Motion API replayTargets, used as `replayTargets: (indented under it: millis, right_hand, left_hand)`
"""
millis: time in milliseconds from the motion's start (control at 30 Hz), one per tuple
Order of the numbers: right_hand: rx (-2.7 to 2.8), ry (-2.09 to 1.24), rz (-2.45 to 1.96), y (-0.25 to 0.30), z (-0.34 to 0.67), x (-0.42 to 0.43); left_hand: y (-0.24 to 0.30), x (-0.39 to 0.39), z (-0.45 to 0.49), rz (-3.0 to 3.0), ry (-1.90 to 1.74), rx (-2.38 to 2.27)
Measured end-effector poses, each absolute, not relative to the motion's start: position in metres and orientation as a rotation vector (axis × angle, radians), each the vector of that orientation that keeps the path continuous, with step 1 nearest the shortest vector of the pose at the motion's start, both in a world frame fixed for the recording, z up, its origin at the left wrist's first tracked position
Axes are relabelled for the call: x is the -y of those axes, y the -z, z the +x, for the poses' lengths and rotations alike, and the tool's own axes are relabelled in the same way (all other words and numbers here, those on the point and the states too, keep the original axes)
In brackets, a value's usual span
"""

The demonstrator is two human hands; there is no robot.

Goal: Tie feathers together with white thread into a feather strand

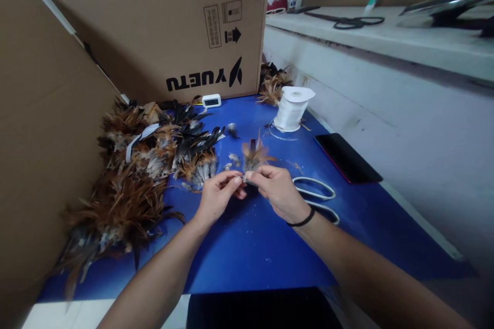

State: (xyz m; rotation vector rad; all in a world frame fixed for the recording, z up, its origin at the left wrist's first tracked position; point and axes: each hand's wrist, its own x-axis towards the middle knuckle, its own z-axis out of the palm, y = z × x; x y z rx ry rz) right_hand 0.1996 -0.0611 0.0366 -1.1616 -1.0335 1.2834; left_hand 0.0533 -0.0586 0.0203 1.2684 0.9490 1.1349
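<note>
A small bunch of brown and grey feathers (pixel 254 155) stands upright between my two hands, its tips slightly blurred. My right hand (pixel 276 187), with a black band at the wrist, pinches the bunch near its base. Close beside it, my left hand (pixel 219 195) has thumb and fingers pressed together at the base of the feathers; what is in that pinch is too small to make out. Scissors with white handles (pixel 334 194) lie partly hidden behind my right hand. A few loose grey tufts (pixel 233 158) are just beyond my left hand.
Large piles of brown and black feathers (pixel 119 205) cover the left of the blue table (pixel 254 262). A white spool (pixel 291 110), a phone (pixel 347 158) and a small white digital display (pixel 211 101) lie around. Cardboard (pixel 154 25) walls the back; black scissors (pixel 358 22) rest on a ledge.
</note>
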Motion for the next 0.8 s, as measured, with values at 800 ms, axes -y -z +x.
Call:
replayTargets:
  millis: [800]
  right_hand:
    - [1.034, -1.526, -1.179, -0.035, 0.196, 0.063]
  left_hand:
    - [-0.018, 0.066, 0.066, 1.031, -1.333, -0.93]
